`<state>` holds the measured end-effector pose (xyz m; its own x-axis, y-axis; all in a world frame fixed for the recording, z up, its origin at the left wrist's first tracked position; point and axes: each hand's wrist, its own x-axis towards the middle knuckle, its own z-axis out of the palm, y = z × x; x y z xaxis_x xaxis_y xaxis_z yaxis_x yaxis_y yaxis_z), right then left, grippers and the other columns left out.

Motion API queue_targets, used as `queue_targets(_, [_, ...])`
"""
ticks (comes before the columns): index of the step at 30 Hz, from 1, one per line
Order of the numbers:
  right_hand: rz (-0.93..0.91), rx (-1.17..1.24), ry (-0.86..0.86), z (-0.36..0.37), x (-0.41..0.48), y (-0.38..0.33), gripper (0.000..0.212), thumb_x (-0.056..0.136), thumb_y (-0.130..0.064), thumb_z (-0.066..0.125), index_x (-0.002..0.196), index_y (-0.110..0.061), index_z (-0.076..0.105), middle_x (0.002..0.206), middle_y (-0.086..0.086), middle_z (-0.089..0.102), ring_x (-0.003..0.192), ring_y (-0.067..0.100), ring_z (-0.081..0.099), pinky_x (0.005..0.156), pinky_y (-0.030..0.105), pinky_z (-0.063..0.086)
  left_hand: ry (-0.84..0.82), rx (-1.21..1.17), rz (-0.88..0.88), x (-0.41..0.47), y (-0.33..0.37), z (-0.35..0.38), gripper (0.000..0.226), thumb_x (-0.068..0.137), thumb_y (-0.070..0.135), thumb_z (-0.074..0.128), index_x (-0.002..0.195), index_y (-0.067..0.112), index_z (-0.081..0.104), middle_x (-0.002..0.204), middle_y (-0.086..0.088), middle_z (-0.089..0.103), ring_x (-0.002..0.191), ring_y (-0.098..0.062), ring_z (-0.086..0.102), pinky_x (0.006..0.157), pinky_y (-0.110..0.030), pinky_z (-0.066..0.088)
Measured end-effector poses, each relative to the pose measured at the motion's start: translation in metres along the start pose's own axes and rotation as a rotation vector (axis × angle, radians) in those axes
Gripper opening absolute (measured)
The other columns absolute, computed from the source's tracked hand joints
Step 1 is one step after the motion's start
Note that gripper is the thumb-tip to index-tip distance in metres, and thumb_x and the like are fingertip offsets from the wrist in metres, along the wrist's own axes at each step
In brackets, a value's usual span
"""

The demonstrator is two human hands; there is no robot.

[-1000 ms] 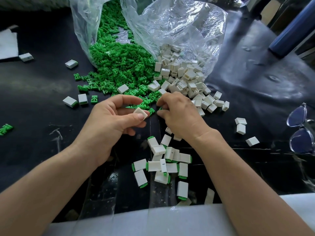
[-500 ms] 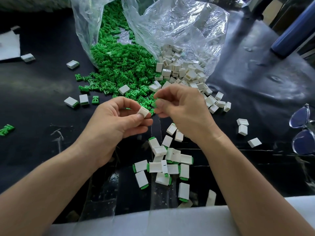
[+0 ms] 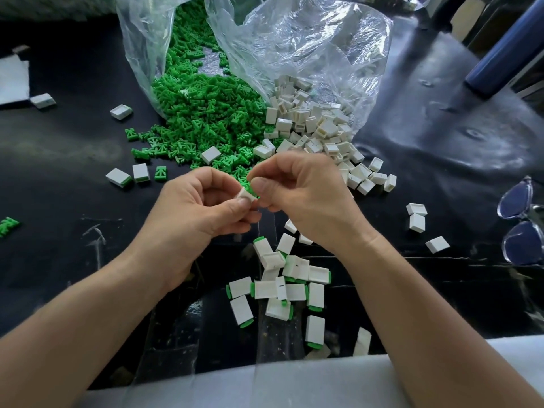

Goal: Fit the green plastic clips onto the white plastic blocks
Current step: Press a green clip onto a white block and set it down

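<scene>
The left hand (image 3: pixel 200 210) is pinching a white block (image 3: pixel 245 197); the right hand (image 3: pixel 303 195) is pinching a green clip (image 3: pixel 252 190), touching the block at its one o'clock.

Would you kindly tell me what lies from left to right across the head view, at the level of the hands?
Stray green clips, left hand, held white block, right hand, two loose white blocks, glasses.

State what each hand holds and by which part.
The left hand pinches a white block at its near end, between thumb and fingers. The right hand pinches a green clip against the block; where on the clip is hidden.
</scene>
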<state>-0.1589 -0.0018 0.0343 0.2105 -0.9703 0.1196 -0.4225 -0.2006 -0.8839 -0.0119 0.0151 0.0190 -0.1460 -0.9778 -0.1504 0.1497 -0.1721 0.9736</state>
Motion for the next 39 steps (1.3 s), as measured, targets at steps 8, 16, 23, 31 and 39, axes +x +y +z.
queue_targets(8, [0.055, -0.035, -0.077, -0.004, 0.001, 0.002, 0.012, 0.087, -0.014, 0.061, 0.080, -0.022, 0.067, 0.064, -0.010, 0.062, 0.058, 0.004, 0.062, 0.063, 0.020, 0.054, 0.024, 0.052, 0.022, 0.000, 0.002, 0.000, 0.021, 0.059, 0.017, 0.068, 0.077, 0.009, 0.059, 0.068, -0.009, 0.071, 0.062, -0.017, 0.070, 0.052, -0.019, 0.053])
queue_targets(16, [0.027, -0.129, -0.136, -0.003, -0.001, -0.002, 0.019, 0.090, -0.021, 0.056, 0.075, -0.011, 0.062, 0.075, 0.016, 0.064, 0.072, 0.031, 0.060, 0.070, 0.048, 0.050, -0.014, 0.003, -0.056, 0.000, 0.003, -0.002, 0.025, 0.059, 0.016, 0.066, 0.081, 0.003, 0.066, 0.068, -0.012, 0.071, 0.061, -0.015, 0.069, 0.052, -0.017, 0.053])
queue_targets(23, [0.001, -0.243, -0.193, -0.007, -0.001, -0.001, 0.029, 0.093, -0.022, 0.051, 0.078, 0.001, 0.059, 0.075, 0.017, 0.062, 0.072, 0.030, 0.058, 0.071, 0.049, 0.047, -0.002, 0.095, -0.027, -0.001, 0.006, -0.001, 0.023, 0.060, 0.016, 0.067, 0.079, 0.003, 0.067, 0.066, -0.011, 0.071, 0.055, -0.014, 0.068, 0.051, -0.018, 0.054])
queue_targets(31, [-0.133, -0.401, -0.255, -0.009, -0.002, -0.006, 0.022, 0.092, -0.013, 0.050, 0.075, 0.000, 0.056, 0.072, 0.010, 0.056, 0.072, 0.025, 0.052, 0.069, 0.042, 0.041, -0.034, 0.266, 0.112, -0.008, 0.009, -0.001, 0.019, 0.063, 0.019, 0.066, 0.077, 0.006, 0.068, 0.066, -0.011, 0.071, 0.056, -0.015, 0.068, 0.050, -0.016, 0.052])
queue_targets(39, [-0.229, -0.621, -0.349, -0.011, -0.003, -0.011, 0.021, 0.094, -0.016, 0.048, 0.075, -0.010, 0.053, 0.070, -0.006, 0.043, 0.070, 0.017, 0.043, 0.064, 0.033, 0.033, -0.049, 0.453, 0.196, -0.010, 0.004, -0.003, 0.005, 0.069, 0.014, 0.069, 0.073, 0.014, 0.069, 0.060, -0.005, 0.069, 0.050, -0.011, 0.065, 0.048, -0.016, 0.051])
